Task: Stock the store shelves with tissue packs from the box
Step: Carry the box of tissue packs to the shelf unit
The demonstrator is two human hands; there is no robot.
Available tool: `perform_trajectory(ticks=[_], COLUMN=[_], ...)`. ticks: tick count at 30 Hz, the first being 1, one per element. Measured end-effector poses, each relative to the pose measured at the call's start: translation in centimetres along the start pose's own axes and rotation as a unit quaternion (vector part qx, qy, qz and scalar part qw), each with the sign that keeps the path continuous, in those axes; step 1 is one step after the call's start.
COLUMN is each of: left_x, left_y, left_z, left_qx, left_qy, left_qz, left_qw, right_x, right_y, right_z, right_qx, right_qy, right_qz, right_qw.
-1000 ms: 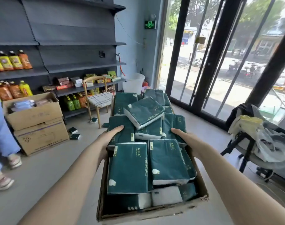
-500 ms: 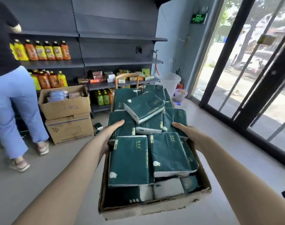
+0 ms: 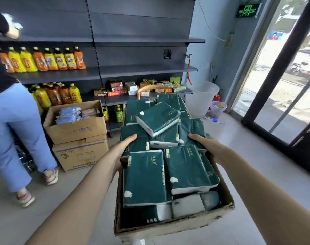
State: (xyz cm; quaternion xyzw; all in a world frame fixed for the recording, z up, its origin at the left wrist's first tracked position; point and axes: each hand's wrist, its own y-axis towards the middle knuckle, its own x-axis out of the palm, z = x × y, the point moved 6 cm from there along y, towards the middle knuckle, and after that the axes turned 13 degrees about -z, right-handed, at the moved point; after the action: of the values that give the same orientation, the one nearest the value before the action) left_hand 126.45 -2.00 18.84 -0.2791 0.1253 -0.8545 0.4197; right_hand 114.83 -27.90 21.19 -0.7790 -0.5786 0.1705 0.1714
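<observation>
Two hands carry one open cardboard box (image 3: 177,227) at the centre of the view, held off the floor. The left hand (image 3: 123,147) clamps the box's left wall and the right hand (image 3: 206,144) its right wall; they sit well apart with the load between them. Each thumb lies over a pack at the rim, and the other fingers are hidden outside the walls. The dark green tissue packs (image 3: 145,179) fill the box and are heaped above its rim, with one pack lying tilted on top at the far end. The grey shelves (image 3: 143,69) stand beyond the box, their upper boards bare on the side nearest it. Snack boxes (image 3: 115,87) sit on a lower board just past the box's far end, and a wooden chair back (image 3: 150,88) shows there too. Up and left of the box are rows of yellow and orange bottles (image 3: 49,59). Left of the box, two stacked cartons (image 3: 80,152) stand on the floor, the top one open. Further left is another person (image 3: 14,121) in blue trousers. Right of the box's far end is a white bucket (image 3: 202,98), then a glass door (image 3: 281,76).
</observation>
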Motion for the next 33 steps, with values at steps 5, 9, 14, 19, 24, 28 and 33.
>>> perform_trajectory(ticks=[5,9,14,19,24,28,33], left_x=[-3.1,-5.7,-6.6,-7.4,-7.6,-7.0,-6.5], left_y=[10.3,17.4,25.0,33.3,42.9,50.9,59.1], left_z=[5.2,9.7,14.9,18.9,21.8,24.2,26.0], left_qx=[0.000,-0.007,-0.026,-0.015,-0.023,-0.032,-0.041], left_qy=[-0.001,0.012,0.033,0.028,0.019,0.027,0.016], left_qz=[-0.008,-0.005,-0.013,-0.005,0.008,0.028,0.045], left_qw=[1.000,1.000,0.999,0.999,1.000,0.999,0.998], right_x=[-0.8,-0.9,-2.0,-4.3,-7.5,-10.9,-14.5], right_y=[10.9,18.4,26.0,34.5,43.8,51.3,58.9], right_z=[-3.8,-7.1,-10.5,-13.6,-16.1,-17.5,-19.4], right_qx=[0.010,0.023,0.032,0.033,0.045,0.061,0.071], right_qy=[0.008,0.011,0.035,0.027,0.027,0.025,0.028], right_qz=[0.014,0.002,0.011,0.015,0.005,0.004,-0.002], right_qw=[1.000,1.000,0.999,0.999,0.999,0.998,0.997])
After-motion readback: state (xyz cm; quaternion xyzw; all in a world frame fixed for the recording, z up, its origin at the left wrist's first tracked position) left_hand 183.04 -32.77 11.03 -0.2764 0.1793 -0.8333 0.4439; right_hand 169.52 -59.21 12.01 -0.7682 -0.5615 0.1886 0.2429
